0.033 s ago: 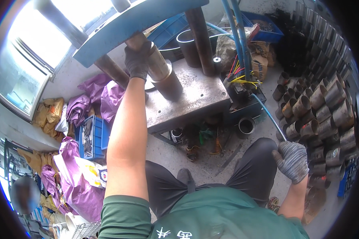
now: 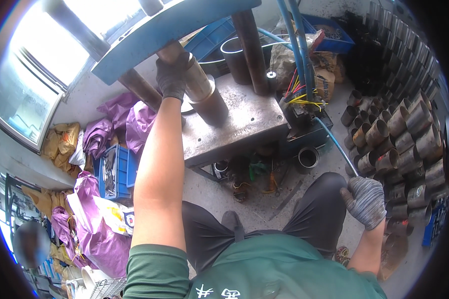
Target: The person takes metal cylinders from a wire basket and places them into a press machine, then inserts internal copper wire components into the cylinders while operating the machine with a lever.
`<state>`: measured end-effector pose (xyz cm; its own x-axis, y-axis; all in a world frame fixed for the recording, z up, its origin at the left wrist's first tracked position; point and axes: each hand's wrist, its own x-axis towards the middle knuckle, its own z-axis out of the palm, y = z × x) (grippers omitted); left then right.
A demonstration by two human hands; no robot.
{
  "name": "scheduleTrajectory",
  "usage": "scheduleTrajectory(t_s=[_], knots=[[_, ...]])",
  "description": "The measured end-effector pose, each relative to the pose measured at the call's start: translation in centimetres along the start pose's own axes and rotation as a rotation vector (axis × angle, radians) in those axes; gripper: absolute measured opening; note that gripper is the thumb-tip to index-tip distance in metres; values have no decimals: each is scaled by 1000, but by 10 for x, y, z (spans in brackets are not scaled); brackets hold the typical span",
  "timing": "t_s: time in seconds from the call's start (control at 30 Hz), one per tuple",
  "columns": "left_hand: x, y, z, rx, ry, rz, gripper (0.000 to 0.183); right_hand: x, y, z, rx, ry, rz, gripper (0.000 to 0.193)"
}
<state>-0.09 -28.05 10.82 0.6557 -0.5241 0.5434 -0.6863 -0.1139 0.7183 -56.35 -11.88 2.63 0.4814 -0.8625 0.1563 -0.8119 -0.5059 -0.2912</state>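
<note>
My left hand, in a dark glove, reaches up to the press and is closed around the upper part of a shiny metal cylinder. That cylinder stands on a darker metal sleeve on the steel press table. Above it, a round ram comes down beneath the blue crosshead; my glove partly hides where they meet. On the right, beside my knee, my right hand in a grey knitted glove is wrapped round the end of a blue lever, which slants up to the machine.
Stacked metal sleeves fill the right side. A wide pipe stands behind a press column. Yellow and red wires hang by blue hoses. Purple sacks and a blue crate lie left; another sleeve stands on the floor.
</note>
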Motion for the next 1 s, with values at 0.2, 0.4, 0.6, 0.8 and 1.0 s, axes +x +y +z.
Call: scheduleTrajectory(t_s=[0.2, 0.4, 0.6, 0.8, 1.0], knots=[[-2, 1, 3, 53, -16, -14, 91, -1, 1, 0, -13, -10, 6, 29], [-7, 4, 7, 92, -21, -31, 94, -1, 2, 0, -27, -23, 16, 30], [3, -13, 11, 92, -45, -9, 98, 1, 3, -2, -38, -42, -8, 29], [14, -34, 15, -46, -58, 47, 96, 25, -1, -27, -93, -100, -93, 25], [-16, 1, 5, -148, -109, 48, 89, 162, -20, -71, -237, 717, -472, 9]])
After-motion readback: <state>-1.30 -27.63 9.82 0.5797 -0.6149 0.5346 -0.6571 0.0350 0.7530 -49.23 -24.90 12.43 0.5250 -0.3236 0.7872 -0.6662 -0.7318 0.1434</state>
